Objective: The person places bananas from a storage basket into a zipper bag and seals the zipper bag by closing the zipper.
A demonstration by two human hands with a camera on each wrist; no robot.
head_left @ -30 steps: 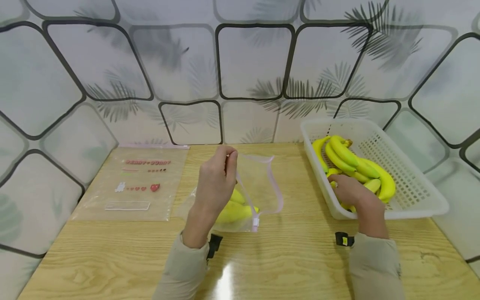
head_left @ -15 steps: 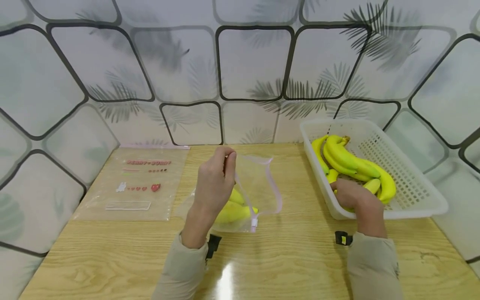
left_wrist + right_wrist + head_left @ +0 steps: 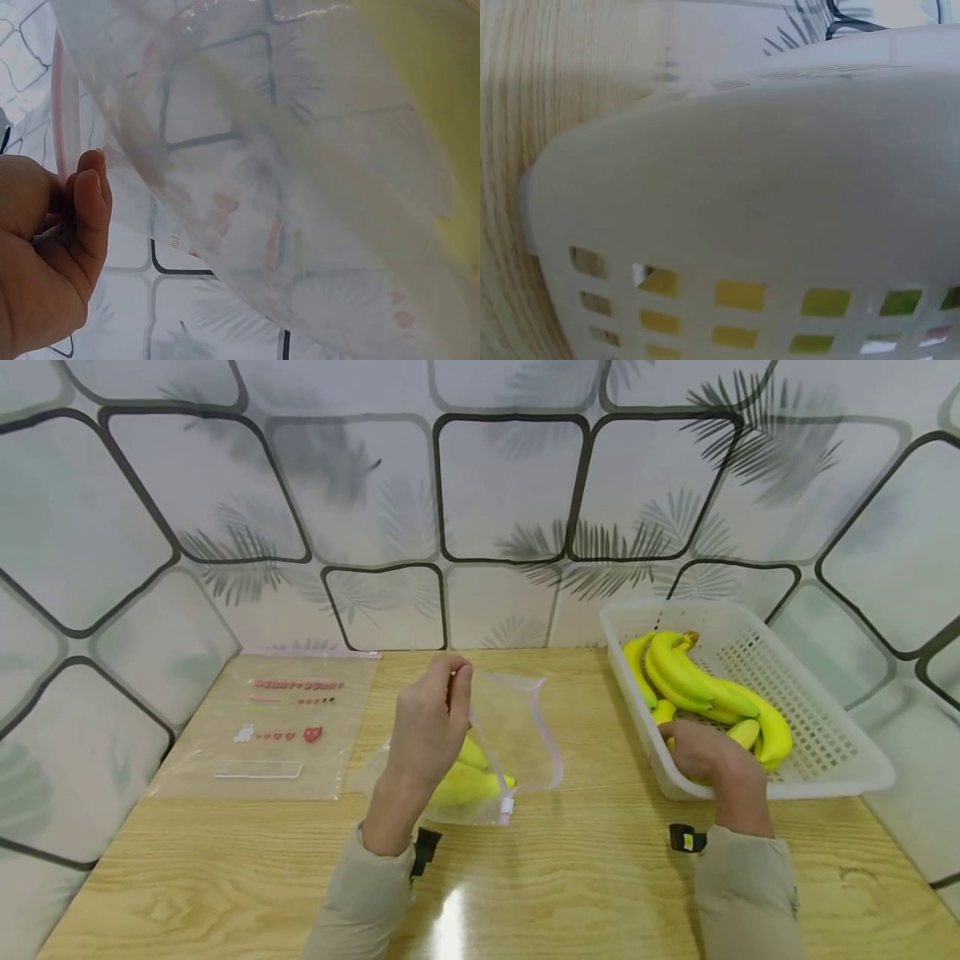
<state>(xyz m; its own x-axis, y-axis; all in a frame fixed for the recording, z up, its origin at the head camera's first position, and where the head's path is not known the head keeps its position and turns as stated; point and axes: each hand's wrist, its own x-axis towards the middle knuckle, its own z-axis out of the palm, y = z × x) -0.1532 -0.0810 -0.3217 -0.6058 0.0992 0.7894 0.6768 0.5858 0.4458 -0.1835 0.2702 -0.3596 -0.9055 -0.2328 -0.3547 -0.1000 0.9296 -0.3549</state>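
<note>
At centre, your left hand (image 3: 431,718) pinches a bag (image 3: 517,727); at right, your right hand (image 3: 708,753) sits in a basket (image 3: 832,722) beside bananas (image 3: 678,672), grip impossible to tell.

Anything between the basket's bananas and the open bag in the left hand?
Yes: the basket's left wall stands between the bananas and the clear bag. Past that wall, only tabletop shows before the bag; no other obstacle is visible.
</note>
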